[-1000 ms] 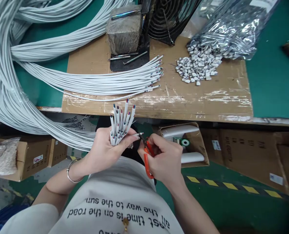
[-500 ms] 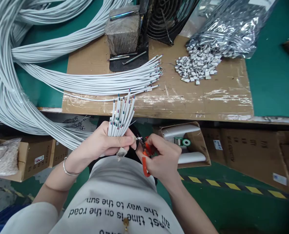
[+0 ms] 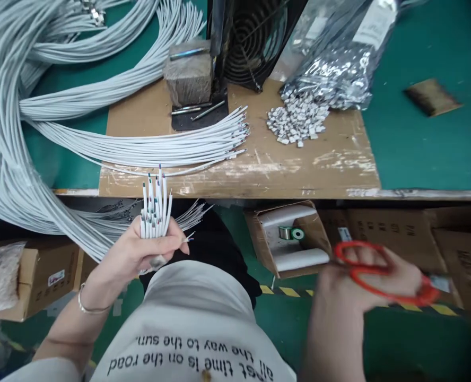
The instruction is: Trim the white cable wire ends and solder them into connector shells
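My left hand (image 3: 156,249) is closed round a bundle of white cables (image 3: 154,228), whose cut ends point up with coloured wire tips showing. One stripped cable end (image 3: 188,239) pokes out sideways past my thumb and fingertip. A pale scrap, hard to make out, shows under the thumb. Far to the right, away from the cables, my right hand (image 3: 398,278) holds red-orange-handled scissors (image 3: 426,294), smeared by motion. The blades are not clear.
On the bench lie more white cables (image 3: 172,148), a heap of small white pieces (image 3: 299,119), a silvery bag (image 3: 339,74), a wrapped block (image 3: 188,74) and a black fan (image 3: 253,42). Below, an open carton (image 3: 259,249) holds a solder spool (image 3: 286,233).
My right hand has swung away to the right with the scissors, off the cable end. My left hand has shifted left, still holding the bundle. The camera view has shifted too.
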A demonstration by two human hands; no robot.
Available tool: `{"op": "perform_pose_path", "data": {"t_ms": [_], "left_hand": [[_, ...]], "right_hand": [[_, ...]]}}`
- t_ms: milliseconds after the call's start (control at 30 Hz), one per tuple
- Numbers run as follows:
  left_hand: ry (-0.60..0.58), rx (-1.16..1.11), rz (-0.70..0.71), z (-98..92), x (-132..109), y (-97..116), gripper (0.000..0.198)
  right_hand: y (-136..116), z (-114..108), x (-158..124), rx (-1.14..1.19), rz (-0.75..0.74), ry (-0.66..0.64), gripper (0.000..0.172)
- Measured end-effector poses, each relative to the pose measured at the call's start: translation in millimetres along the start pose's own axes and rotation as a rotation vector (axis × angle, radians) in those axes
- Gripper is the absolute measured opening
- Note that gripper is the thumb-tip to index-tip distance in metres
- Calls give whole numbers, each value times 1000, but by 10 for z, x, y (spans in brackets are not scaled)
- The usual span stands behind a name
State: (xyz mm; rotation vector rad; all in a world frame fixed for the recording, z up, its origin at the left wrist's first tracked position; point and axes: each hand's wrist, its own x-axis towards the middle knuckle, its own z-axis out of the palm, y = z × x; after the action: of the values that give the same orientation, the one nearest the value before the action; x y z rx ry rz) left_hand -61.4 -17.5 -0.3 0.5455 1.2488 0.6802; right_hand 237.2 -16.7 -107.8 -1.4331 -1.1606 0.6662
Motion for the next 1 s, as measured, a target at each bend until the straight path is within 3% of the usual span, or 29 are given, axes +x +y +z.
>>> {"op": "perform_pose_path", "data": {"t_ms": [33, 100, 200, 333, 433, 567, 733, 800, 900, 1000], "left_hand": [[-6, 9, 31, -4, 7, -2, 25], [-30, 6, 108, 33, 56, 8, 23], [-19, -22, 185, 129, 143, 42, 22], [-27, -45, 205, 169, 180, 53, 25], [-9, -17, 215, 149, 178, 13, 28], [11, 42, 225, 138, 172, -37, 29], [50, 64, 226, 152, 161, -37, 30], [53, 70, 221, 160, 157, -36, 30], [50, 68, 219, 169, 154, -46, 31], [50, 66, 209, 175, 151, -66, 31]], "right_hand": [[99, -100, 32, 9, -5, 78, 55], [285, -149, -32, -16, 38, 104, 59], [472, 49, -332, -129, 166, -89, 53], [496, 277, -554, -242, 261, -270, 61], [390, 291, -440, -273, 257, -325, 62], [179, 289, -265, -230, 207, -411, 50], [-172, 381, -262, -141, 123, -321, 56], [-350, 458, -232, -49, 80, -288, 42], [-605, 593, -132, 80, 114, -336, 7], [-777, 705, -43, 194, 195, -428, 10]]}}
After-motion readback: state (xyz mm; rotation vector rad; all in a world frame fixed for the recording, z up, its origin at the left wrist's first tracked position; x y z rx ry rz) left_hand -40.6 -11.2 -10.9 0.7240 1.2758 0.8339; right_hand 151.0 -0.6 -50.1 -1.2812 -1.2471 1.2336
